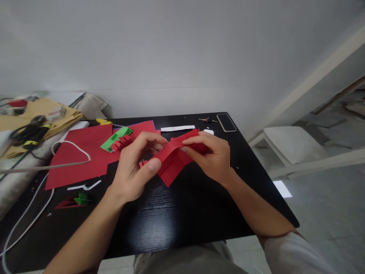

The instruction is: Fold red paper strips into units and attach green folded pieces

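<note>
A folded piece of red paper [173,167] is held above the black table, between both hands. My left hand [137,163] grips its left end, thumb on the near face and fingers behind. At the other end, my right hand [212,154] pinches the upper fold between thumb and forefinger. Small cut tabs show along parts of the paper's edge; its far side is hidden. Just beyond my left hand lie a green paper strip [116,139] and a red paper piece with cut tabs [121,143], both on larger red sheets [82,152].
A phone [226,123], keys [208,120] and a white paper strip [177,129] lie toward the back. At left are white cables [71,163], brown envelopes [51,114], paper scraps [84,186] and a red-and-green folded paper piece [82,199]. A white stool [293,144] stands right of the table.
</note>
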A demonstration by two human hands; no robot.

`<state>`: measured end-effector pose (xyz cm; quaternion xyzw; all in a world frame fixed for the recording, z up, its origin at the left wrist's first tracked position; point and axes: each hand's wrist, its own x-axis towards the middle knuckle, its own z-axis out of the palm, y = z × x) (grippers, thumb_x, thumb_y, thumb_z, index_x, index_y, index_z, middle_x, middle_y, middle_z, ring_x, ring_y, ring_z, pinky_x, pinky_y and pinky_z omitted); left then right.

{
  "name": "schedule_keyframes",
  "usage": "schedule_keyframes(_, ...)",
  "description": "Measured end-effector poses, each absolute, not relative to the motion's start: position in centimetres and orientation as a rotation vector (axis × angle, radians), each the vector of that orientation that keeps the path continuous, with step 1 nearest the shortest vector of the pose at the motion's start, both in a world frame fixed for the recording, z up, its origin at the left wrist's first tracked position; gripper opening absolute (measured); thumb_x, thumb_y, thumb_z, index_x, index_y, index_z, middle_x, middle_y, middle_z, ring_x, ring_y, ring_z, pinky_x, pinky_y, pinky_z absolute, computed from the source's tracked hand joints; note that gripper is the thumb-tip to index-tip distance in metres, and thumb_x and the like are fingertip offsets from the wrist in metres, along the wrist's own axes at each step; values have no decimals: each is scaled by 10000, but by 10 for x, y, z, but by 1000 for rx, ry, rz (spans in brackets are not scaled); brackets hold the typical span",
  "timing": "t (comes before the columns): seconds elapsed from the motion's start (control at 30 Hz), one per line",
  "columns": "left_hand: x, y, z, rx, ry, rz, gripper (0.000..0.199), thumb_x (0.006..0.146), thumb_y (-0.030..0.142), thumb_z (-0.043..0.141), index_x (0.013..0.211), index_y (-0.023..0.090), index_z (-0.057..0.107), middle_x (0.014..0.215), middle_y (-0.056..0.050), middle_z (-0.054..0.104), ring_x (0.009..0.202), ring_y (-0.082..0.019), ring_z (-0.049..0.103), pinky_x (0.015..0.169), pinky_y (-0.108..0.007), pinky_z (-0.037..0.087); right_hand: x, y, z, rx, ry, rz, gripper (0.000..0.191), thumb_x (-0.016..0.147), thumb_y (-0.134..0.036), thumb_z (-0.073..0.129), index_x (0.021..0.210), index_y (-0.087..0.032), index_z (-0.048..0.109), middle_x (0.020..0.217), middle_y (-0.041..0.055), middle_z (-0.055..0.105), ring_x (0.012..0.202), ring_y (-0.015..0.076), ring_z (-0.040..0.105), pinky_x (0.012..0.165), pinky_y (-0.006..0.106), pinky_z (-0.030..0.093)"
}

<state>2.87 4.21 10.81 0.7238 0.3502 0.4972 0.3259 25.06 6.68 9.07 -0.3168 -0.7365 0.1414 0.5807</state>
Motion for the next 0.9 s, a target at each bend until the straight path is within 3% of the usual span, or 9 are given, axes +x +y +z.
schedule_keyframes(0.07,27,44,110,1800,900,1301,444,965,596,594,1169,211,681,1092,-87,706,937,-222,679,777,-318,558,251,67,89,-696,-1733,249,122,888,-160,784,970,-250,769,878,-4,790,765,155,718,699,296,581)
schedule_keyframes(0.23,33,43,111,1715,1110,1209,164,976,360,681,1068,225,682,936,-29,704,825,-152,662,733,-260,524,249,66,86,-628,-1741,81,223,887,-93,731,1036,-258,745,906,12,771,749,157,700,656,300,585)
schedule_keyframes(0.33,38,43,108,1722,1145,1215,98,978,315,678,1015,224,685,893,-12,699,806,-138,656,727,-250,511,249,67,85,-613,-1752,57,267,872,-83,742,1068,-264,733,912,7,764,747,156,698,666,301,606)
schedule_keyframes(0.9,39,50,113,1653,1194,1163,114,889,278,707,826,183,696,656,19,622,578,-102,532,546,-222,419,250,66,82,-540,-1858,2,314,884,-68,736,1146,-240,711,1029,39,770,853,161,753,755,296,662)
